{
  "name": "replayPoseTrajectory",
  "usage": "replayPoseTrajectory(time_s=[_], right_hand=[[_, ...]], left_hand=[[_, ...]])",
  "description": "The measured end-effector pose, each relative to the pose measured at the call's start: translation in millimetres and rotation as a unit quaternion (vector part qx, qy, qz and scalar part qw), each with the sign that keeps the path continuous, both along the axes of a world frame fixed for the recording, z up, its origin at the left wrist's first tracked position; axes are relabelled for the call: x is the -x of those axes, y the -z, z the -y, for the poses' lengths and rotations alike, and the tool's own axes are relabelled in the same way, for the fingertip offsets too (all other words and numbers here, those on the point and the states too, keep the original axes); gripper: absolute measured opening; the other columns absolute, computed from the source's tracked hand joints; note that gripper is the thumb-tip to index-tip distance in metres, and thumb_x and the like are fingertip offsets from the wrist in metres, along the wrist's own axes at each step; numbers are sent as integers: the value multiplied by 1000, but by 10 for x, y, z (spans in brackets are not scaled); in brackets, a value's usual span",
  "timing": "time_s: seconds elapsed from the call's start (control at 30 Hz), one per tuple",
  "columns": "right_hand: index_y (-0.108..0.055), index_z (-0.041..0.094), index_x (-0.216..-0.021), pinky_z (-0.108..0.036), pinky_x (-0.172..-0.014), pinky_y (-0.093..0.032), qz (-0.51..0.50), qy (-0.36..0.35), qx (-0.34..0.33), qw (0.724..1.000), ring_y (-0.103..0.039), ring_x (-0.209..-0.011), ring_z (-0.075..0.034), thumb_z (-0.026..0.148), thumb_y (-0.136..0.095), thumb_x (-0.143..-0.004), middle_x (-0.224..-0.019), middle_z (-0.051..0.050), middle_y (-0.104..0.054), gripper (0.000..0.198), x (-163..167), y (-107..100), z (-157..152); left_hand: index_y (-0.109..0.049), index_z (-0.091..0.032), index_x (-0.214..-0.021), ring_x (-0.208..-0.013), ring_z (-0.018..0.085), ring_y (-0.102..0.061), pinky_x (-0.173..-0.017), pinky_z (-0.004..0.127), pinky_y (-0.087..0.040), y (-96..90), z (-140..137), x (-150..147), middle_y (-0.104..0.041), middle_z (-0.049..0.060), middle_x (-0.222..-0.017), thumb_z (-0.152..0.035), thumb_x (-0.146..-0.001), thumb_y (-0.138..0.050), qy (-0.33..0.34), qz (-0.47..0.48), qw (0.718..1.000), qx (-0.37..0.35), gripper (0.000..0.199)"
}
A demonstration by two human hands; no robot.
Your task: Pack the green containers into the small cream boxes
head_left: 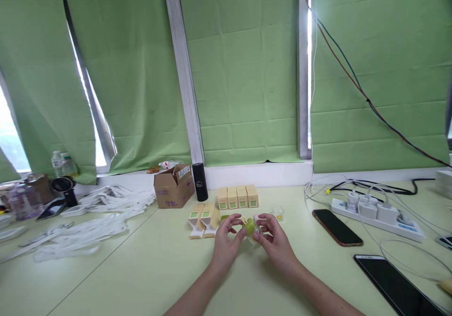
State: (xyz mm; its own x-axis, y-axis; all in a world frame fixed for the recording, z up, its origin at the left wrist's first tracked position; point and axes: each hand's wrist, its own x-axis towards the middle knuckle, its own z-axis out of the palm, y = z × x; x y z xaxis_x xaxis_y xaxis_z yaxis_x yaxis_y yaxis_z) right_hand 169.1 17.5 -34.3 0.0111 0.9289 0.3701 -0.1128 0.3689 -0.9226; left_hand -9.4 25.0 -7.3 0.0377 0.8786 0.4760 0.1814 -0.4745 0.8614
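Near the table's middle, both hands meet around a small, round green object (250, 226) with a cream loop at its top left. My left hand (228, 239) pinches it between thumb and fingertips. My right hand (274, 240) has its fingers closed on a piece of clear plastic (257, 230) against the object's right side; its exact shape is hard to make out. Just beyond my right hand sits a small clear plastic box (278, 213) with something yellow in it. Two opened kraft boxes (204, 221) lie left of my left hand. Several closed kraft boxes (238, 198) stand in a row behind.
A cardboard carton (174, 186) and a black cylinder (200, 182) stand at the back. White straps (106, 212) are heaped on the left. To the right are a phone (337, 227), a power strip (377, 218) with cables, and a larger dark-screened device (395, 285).
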Motion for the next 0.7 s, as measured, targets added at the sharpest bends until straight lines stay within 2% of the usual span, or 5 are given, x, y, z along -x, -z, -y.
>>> replayPoseTrajectory(time_s=[0.1, 0.2, 0.33, 0.5, 0.7], right_hand=[[-55, 26, -120, -38, -82, -55, -2, 0, 2, 1000, -64, -96, -23, 47, -78, -81, -111, -8, -64, 50, -1, 7, 3], [-55, 26, -119, -38, -81, -56, -12, 7, 3, 1000, -64, -96, -23, 48, -79, -80, -112, -8, -64, 51, -2, 9, 2], [-57, 26, -118, -39, -81, -57, -35, 21, 5, 999, -65, -95, -23, 51, -79, -79, -111, -8, -65, 52, 3, -8, 0], [-56, 26, -122, -40, -81, -58, -52, 20, 5, 998, -66, -91, -23, 57, -78, -79, -110, -9, -68, 57, -8, -45, 17], [-56, 29, -128, -43, -84, -58, -16, 1, -4, 1000, -67, -98, -26, 58, -72, -84, -117, -10, -68, 55, -20, -53, 29]], left_hand=[[-58, -21, -127, -114, 29, -67, -94, 40, -48, 4, 21, 0, -72, 15, -121, -53, -88, -68, 20, 12, 1000, 8, 52], [-49, -24, -137, -126, 30, -61, -101, 43, -45, -2, 29, 15, -67, 16, -133, -58, -93, -59, 24, 52, 998, 13, 56], [-48, -24, -134, -127, 31, -59, -99, 44, -45, -24, 7, 53, -67, 17, -133, -60, -92, -60, -3, 70, 997, 17, 56], [-52, -24, -128, -124, 30, -61, -93, 40, -47, -33, 40, 33, -68, 16, -129, -50, -90, -65, 20, 18, 1000, 3, 48], [-56, -28, -126, -123, 27, -59, -95, 39, -48, -5, 152, -77, -62, 10, -135, -43, -90, -68, 49, -55, 997, 25, 41]])
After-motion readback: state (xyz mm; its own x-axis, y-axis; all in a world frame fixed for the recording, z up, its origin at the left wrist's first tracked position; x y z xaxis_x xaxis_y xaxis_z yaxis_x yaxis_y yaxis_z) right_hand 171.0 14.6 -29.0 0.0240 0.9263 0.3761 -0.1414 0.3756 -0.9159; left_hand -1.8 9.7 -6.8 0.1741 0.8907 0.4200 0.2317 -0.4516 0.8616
